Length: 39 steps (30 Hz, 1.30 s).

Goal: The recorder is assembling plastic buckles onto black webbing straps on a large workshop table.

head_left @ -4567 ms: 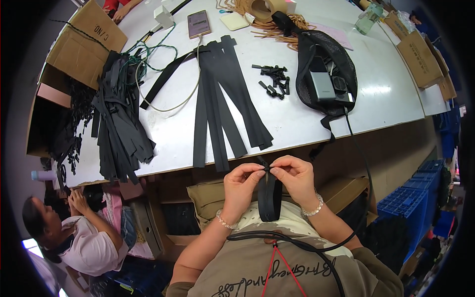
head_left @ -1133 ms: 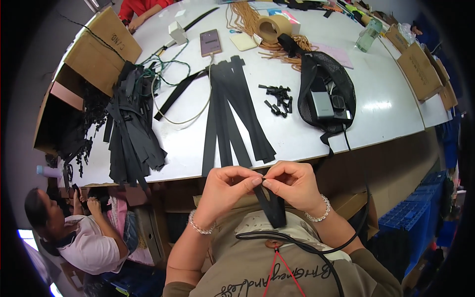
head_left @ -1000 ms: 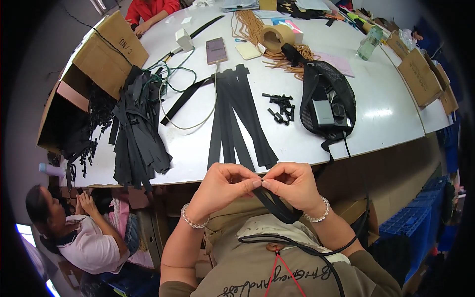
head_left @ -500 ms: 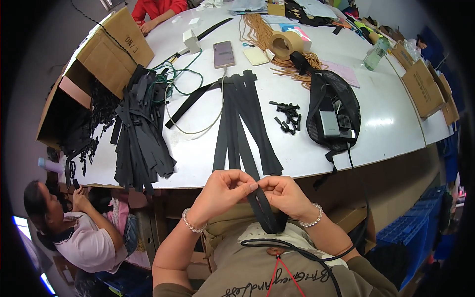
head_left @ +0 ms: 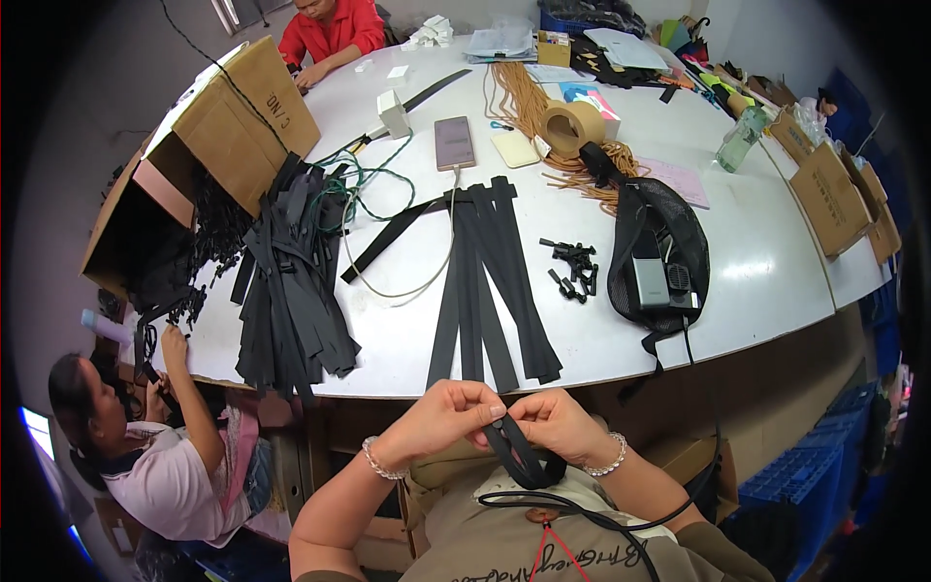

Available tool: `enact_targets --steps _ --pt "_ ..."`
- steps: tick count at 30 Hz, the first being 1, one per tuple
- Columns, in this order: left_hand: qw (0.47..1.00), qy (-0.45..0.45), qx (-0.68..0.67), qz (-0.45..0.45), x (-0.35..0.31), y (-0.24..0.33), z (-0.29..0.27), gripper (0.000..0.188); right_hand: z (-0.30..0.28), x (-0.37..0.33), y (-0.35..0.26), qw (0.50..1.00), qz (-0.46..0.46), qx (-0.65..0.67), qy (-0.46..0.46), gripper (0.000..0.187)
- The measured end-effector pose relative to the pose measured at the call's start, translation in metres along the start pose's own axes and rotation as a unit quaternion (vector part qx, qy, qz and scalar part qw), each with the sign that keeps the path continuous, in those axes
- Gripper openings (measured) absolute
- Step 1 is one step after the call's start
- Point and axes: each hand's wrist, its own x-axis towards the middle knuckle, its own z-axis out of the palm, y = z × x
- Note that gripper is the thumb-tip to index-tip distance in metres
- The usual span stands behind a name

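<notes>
A white surface [head_left: 766, 272] is spanning the view, and below its left edge a co-worker in a light shirt [head_left: 179, 480] is sitting with a raised hand. A brown cardboard box [head_left: 247, 116] is standing open at the left, dark cords spilling from it. Beside it a heap of black straps [head_left: 291, 320] is lying tangled; flatter black straps [head_left: 472, 281] are fanning toward the near edge. A black mesh bag [head_left: 669, 209] is lying to the right, holding a grey device [head_left: 650, 281].

In front of the surface's near edge, the left hand [head_left: 454, 417] is pinching a black strap loop [head_left: 531, 475] near its upper end, thumb against fingers. The right hand's [head_left: 558, 427] grip is pinching it just beside, fingers curling inward. The loop is hanging below both hands, before the wearer's body. Farther back, a phone [head_left: 454, 143] is lying with a cable attached. Small black fittings [head_left: 579, 262] are lying clustered left of the bag.
</notes>
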Motion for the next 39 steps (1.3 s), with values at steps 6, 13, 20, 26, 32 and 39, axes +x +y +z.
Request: enact_targets --steps 6,13,20,26,32,39 --pt "0.996 0.039 -0.051 0.058 0.000 -0.004 0.003 0.021 0.022 -0.002 -0.023 0.998 -0.056 0.015 0.014 0.009" --pt "0.994 0.036 -0.070 0.075 -0.007 0.009 0.011 0.019 0.023 -0.004 -0.028 0.928 -0.242 -0.278 0.044 0.012" --pt "0.989 0.086 -0.102 0.060 -0.015 0.005 -0.002 0.020 0.028 -0.012 -0.015 0.917 -0.279 -0.284 0.009 0.013" --pt "0.968 0.146 -0.031 0.200 -0.011 -0.006 0.008 0.013 0.015 -0.008 0.012 0.978 -0.160 -0.120 0.059 0.012" --pt "0.957 0.192 0.003 0.217 -0.004 -0.017 0.014 0.018 0.013 -0.011 0.021 0.982 -0.144 -0.109 0.060 0.011" --pt "0.962 0.209 -0.016 0.173 -0.008 -0.013 0.019 0.024 0.014 -0.013 0.027 0.985 -0.134 -0.088 0.057 0.010"
